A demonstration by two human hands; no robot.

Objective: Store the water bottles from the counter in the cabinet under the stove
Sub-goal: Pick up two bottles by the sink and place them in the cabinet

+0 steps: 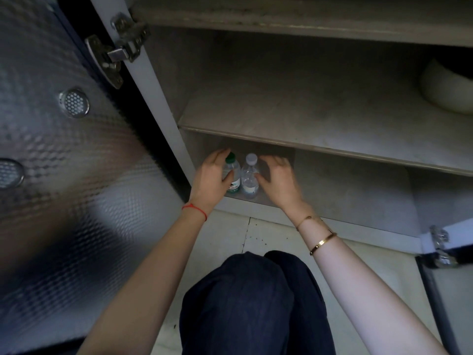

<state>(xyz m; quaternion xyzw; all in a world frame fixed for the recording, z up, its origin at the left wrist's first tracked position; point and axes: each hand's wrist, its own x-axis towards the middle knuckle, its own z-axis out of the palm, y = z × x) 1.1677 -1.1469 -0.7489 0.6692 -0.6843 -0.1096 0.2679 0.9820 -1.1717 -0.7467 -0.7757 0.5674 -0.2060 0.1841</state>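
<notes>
Two clear water bottles stand upright side by side at the left end of the cabinet's bottom shelf [345,196]. The left one is a green-capped bottle [234,184] with a green label; the right one is a white-capped bottle [248,179]. My left hand [211,179] wraps the green-capped bottle, fingers behind it and thumb across its front. My right hand [279,178] is just right of the white-capped bottle, fingers spread and blurred, thumb close to the bottle's side.
The middle shelf [307,116] holds a white bowl [450,90] at the far right. The open left door [64,149] with its metal hinge [115,55] stands close on the left. The right door's edge [448,252] juts out low right. My dark-trousered knees [256,303] are over the pale floor tiles [230,234].
</notes>
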